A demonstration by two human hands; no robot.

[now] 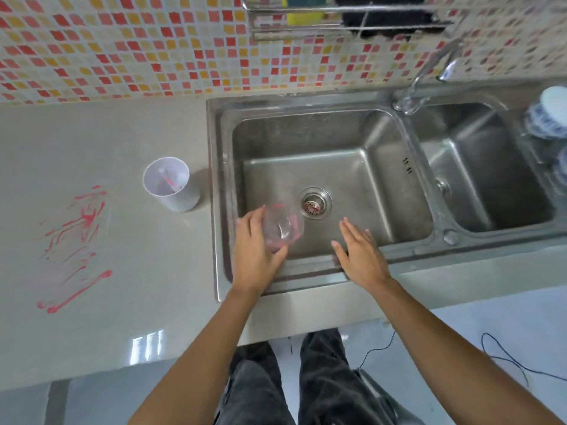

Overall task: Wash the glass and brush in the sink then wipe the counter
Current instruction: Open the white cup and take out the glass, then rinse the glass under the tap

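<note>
The person's left hand [254, 253] holds the clear drinking glass with pink residue [283, 228] low over the left basin of the stainless-steel double sink [221, 179]. The fingers lie along the glass's 9 o'clock side and the thumb presses its near side at 6 o'clock. The view looks down into the glass's mouth, so its long axis seems to run roughly up and down; any tilt cannot be told.

The round metal drain strainer [316, 202] sits just beside the glass at 2 o'clock. The right hand [359, 253] hovers at 3 o'clock from the glass, palm down, fingers straight and slightly spread, holding nothing.

The chrome swivel faucet [429, 72] stands well apart at 1 o'clock, on the ridge between the basins. No running water can be seen. Judged from this, rinsing calls for the free right hand, the nearer one, to reach the tap while the left brings the glass under the spout.

The pink-tipped brush [170, 180] stands in a white plastic cup [171, 185] on the pale grey counter [92, 142], at 10 o'clock from the glass. Pink paint-like smears [73, 246] mark the counter at 9 o'clock.

No brand, label or readable writing shows anywhere.
</note>
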